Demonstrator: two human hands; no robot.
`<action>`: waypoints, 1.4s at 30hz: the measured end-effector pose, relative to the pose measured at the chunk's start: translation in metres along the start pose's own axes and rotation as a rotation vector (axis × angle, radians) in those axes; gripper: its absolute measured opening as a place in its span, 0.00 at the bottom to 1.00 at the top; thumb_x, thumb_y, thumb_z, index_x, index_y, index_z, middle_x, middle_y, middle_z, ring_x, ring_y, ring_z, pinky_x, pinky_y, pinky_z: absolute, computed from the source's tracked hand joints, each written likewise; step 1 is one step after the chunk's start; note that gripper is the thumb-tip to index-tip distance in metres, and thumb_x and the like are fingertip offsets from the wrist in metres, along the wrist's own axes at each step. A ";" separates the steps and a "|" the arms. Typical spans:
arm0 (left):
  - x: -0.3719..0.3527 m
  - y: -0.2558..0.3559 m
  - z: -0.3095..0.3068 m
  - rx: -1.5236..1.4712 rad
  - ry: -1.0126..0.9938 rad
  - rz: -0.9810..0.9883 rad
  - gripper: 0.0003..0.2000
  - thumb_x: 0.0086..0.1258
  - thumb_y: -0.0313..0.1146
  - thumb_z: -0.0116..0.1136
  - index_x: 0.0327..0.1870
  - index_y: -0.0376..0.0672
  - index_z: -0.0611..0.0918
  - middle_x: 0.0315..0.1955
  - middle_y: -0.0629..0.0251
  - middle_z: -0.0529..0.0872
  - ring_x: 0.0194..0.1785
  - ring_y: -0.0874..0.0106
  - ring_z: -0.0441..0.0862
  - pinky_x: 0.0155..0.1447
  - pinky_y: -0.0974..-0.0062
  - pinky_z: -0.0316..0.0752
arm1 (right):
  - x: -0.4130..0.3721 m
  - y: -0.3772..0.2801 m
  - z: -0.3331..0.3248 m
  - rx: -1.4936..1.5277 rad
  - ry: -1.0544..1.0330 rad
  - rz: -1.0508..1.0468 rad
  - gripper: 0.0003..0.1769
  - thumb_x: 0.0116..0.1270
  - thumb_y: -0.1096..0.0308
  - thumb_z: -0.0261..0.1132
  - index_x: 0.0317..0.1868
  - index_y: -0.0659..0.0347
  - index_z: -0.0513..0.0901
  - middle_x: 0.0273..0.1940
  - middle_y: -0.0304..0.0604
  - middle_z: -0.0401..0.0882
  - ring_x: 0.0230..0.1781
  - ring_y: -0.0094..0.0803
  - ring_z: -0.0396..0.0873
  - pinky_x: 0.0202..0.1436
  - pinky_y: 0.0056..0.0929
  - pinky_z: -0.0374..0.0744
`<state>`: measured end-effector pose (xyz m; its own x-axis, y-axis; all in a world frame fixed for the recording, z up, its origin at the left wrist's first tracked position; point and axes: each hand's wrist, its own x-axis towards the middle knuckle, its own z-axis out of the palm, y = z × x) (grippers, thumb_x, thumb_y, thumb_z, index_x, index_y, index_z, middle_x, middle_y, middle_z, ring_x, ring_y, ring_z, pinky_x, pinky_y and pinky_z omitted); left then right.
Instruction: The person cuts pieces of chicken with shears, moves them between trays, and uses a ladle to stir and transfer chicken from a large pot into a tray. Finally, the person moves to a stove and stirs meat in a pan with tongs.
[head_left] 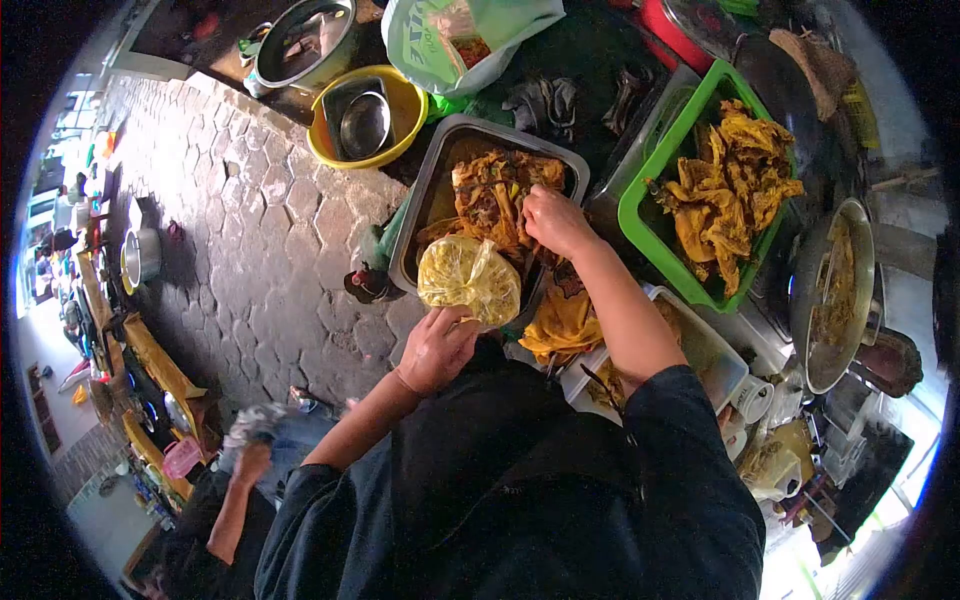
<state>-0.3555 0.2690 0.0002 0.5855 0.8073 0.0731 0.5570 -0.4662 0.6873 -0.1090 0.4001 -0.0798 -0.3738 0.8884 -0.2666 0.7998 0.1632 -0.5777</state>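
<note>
My left hand (437, 350) has its fingers closed on the lower edge of a clear plastic bag (458, 275). The bag bulges with yellowish food and is gathered on its right side. It overlaps the front rim of a metal tray (425, 190), where reddish-brown cooked chicken (490, 190) lies. Over the tray's right side, my right hand (558, 222) is closed at the chicken; its fingertips are partly hidden against the pieces. Yellow-orange chicken (560, 322) lies below the tray, near my right forearm.
A green basket (640, 225) of fried chicken (730, 190) stands to the right, beside a pan (840, 300). A yellow basin (400, 85), a green-white plastic bag (440, 40) and a large pot (305, 45) are beyond. Another person's hand (253, 462) shows lower left over stone paving (250, 230).
</note>
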 end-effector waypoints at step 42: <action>0.056 0.048 0.027 0.056 -0.189 0.079 0.12 0.61 0.29 0.56 0.44 0.35 0.77 0.47 0.52 0.72 0.48 0.53 0.71 0.52 0.60 0.70 | -0.229 -0.022 0.014 -0.084 0.571 0.308 0.08 0.51 0.69 0.63 0.33 0.59 0.77 0.43 0.45 0.69 0.47 0.44 0.67 0.51 0.42 0.67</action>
<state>-0.2797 0.2820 0.0180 0.7259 0.6877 -0.0158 0.5341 -0.5490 0.6430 -0.0477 0.1869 -0.0164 0.1682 0.9842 0.0548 0.8732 -0.1230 -0.4716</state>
